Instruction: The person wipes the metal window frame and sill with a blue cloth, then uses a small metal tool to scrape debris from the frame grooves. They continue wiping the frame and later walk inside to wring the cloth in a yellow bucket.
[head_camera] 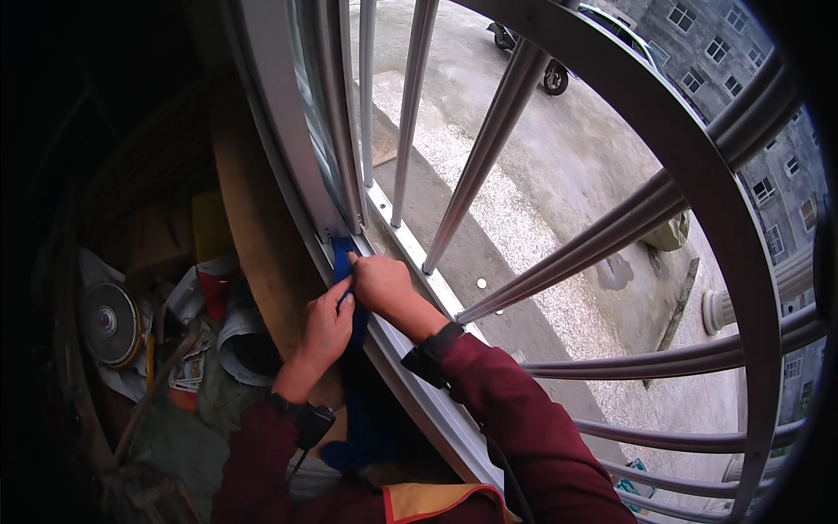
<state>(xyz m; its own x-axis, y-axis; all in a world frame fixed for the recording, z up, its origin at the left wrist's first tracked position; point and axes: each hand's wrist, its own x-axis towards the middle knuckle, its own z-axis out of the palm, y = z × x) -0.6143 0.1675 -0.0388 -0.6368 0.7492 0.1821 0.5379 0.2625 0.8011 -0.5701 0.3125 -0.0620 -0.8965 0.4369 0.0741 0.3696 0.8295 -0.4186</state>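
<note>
Both hands meet at a blue cloth that lies along the metal window track. My left hand pinches the cloth between thumb and fingers. Just beyond it, my right hand presses on the same cloth with its fingers curled. The cloth's upper end reaches the foot of the sliding window frame. More blue fabric hangs below my left hand into shadow. Each wrist carries a dark strap, and a black box sits on the left one.
Metal security bars stand just outside the track, to the right. Beside the wooden sill, a cluttered lower area holds a round metal-faced object, a rolled white sheet and a stick. Outdoors are a motor scooter and buildings.
</note>
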